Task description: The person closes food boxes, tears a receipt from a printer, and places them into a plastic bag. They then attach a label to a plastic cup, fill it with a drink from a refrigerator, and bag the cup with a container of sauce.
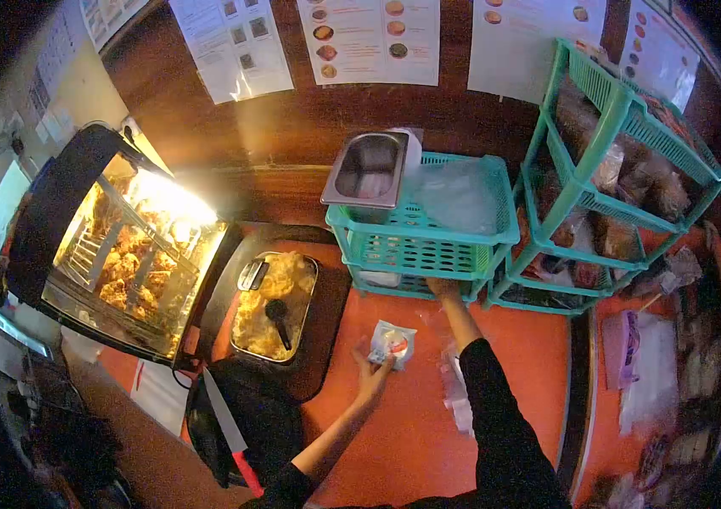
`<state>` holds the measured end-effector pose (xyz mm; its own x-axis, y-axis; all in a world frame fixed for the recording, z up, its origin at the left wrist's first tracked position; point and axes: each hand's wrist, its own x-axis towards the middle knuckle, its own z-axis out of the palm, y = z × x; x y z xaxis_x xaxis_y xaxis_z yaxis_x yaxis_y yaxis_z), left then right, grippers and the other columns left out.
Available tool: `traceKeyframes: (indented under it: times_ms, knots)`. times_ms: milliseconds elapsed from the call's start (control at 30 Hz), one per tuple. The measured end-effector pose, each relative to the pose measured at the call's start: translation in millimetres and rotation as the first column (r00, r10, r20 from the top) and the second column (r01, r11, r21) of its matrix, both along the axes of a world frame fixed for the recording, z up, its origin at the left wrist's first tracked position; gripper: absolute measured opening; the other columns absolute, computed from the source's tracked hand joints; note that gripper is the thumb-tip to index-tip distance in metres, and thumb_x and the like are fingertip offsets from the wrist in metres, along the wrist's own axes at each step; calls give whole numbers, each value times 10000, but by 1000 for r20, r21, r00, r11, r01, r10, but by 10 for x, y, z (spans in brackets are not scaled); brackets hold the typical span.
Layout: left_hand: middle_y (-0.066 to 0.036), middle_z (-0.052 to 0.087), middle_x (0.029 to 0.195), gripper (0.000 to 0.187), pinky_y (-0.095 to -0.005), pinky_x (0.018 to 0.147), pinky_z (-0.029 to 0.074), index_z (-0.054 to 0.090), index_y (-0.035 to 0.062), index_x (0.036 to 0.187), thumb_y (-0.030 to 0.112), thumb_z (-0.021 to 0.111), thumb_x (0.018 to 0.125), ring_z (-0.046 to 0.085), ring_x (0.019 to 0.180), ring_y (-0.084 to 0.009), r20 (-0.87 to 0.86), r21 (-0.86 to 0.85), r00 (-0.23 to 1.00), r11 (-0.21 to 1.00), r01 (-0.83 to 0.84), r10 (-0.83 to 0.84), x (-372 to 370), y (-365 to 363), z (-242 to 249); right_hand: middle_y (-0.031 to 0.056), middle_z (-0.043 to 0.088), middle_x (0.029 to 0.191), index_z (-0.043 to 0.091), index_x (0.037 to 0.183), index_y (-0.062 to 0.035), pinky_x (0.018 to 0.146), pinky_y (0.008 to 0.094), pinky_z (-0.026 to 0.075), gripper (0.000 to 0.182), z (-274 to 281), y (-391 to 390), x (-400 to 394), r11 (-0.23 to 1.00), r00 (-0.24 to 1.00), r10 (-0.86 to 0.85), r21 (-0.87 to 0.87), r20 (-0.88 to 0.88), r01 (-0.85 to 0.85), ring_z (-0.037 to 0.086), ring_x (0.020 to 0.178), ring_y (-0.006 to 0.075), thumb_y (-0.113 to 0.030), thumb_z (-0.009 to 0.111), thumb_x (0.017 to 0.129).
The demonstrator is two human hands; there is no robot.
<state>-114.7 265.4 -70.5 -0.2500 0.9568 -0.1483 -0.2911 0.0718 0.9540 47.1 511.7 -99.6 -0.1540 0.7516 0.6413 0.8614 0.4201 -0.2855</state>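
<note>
My left hand (371,377) is closed on the edge of a small white packet (393,344) with a red mark on it, just above the orange counter (377,441). My right hand (444,289) reaches into the front of the lower tier of a teal plastic basket rack (415,250); its fingertips are hidden there, so what they touch cannot be seen. Crumpled clear plastic (455,390) lies beside my right forearm. On top of the rack sit a steel container (366,170) and a pile of clear plastic bags (460,195).
A lit warming cabinet (127,246) with fried food stands left. Beside it is a metal tray (316,297) of yellowish food with a black-handled utensil (277,321). A red-handled knife (226,420) lies over something black. At right stands a tall teal rack (585,182) of bagged goods.
</note>
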Motion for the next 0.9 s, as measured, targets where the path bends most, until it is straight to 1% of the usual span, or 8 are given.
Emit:
traceKeyframes:
  times_ms: [233, 300, 467, 533, 567, 700, 767, 900]
  knots:
    - [-71, 453, 1125, 324, -294, 787, 478, 364, 113, 1183, 77, 545, 917, 507, 992, -145, -79, 102, 995, 992, 74, -66, -188, 246, 238, 163, 634, 981, 626, 952, -43, 762, 486, 485, 262, -55, -160, -71, 983, 956, -174, 96, 235, 156, 614, 887, 326, -265, 550, 835]
    - [-61, 452, 1112, 296, -288, 791, 474, 379, 100, 1174, 51, 521, 919, 508, 977, -141, -199, 175, 980, 983, 50, -14, -139, 335, 375, 203, 624, 995, 593, 952, -19, 695, 504, 494, 257, 686, -798, -191, 800, 975, -173, -558, 139, 222, 617, 863, 370, -242, 539, 835]
    - [-83, 451, 1150, 330, -321, 840, 451, 390, 60, 1228, 62, 498, 916, 497, 1020, -155, -82, 246, 983, 953, 180, -164, 90, 719, 292, 274, 574, 1083, 548, 1030, -16, 758, 517, 471, 275, 705, -1982, 168, 537, 991, -39, -839, -131, -89, 577, 949, 430, -245, 491, 889]
    - [-107, 456, 1171, 368, -365, 867, 440, 385, 53, 1251, 89, 521, 910, 491, 1060, -186, -128, 215, 948, 926, 312, -290, 179, 962, 308, 258, 572, 1094, 549, 1080, -18, 855, 492, 438, 285, 1030, -2171, 106, 554, 950, -35, -797, -310, -239, 545, 1018, 440, -241, 474, 919]
    - [-143, 453, 1192, 449, -414, 902, 407, 365, 53, 1290, 121, 555, 888, 462, 1112, -255, -473, 287, 865, 898, 332, -169, 210, 1108, 326, 258, 572, 1094, 549, 1080, -18, 855, 492, 438, 285, 966, -2103, 138, 551, 951, -44, -801, -307, -234, 545, 1018, 440, -241, 474, 919]
    - [-245, 409, 1277, 641, -515, 997, 300, 327, 56, 1372, 174, 616, 813, 337, 1222, -440, -929, 143, 367, 876, 461, -41, 156, 1211, 309, 231, 588, 1099, 553, 1177, -63, 891, 477, 433, 312, 586, -1406, 61, 960, 882, -114, -280, -457, -21, 548, 1026, 408, -220, 434, 935]
    - [-249, 399, 1292, 678, -523, 1003, 298, 316, 38, 1382, 155, 615, 785, 334, 1225, -453, -934, 164, 356, 905, 392, 15, 82, 1088, 293, 215, 600, 1008, 566, 1022, 19, 820, 477, 444, 261, 79, -719, 26, 997, 922, -13, -66, 387, 41, 556, 957, 413, -192, 516, 877]
    - [-252, 392, 1309, 681, -539, 993, 307, 346, -31, 1340, 132, 604, 732, 371, 1198, -450, -964, 265, 135, 884, 386, 230, -3, 1134, 285, 165, 592, 1095, 561, 1086, -33, 889, 493, 429, 318, -151, -2, -228, 983, 982, -103, -165, -161, 76, 549, 1014, 365, -280, 507, 893]
